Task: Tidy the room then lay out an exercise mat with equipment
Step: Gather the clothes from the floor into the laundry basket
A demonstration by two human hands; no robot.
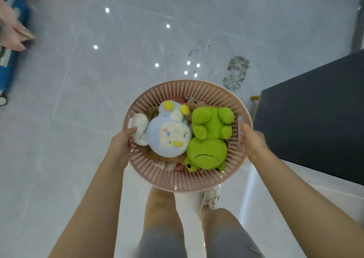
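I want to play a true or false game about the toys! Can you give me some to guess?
1. The frog is in the basket. True.
2. The frog is blue. False: it is green; the round toy beside it is blue.
3. Both hands hold the basket. True: the left hand and the right hand grip opposite sides of the rim.
4. The basket is black. False: it is pink.
5. The floor is carpet. False: it is shiny tile.

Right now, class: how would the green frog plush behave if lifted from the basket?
The green frog plush looks soft and stuffed, so probably light and floppy. Its fuzzy fabric should grip easily. Lying loose in the pink basket, it would likely lift free without snagging.
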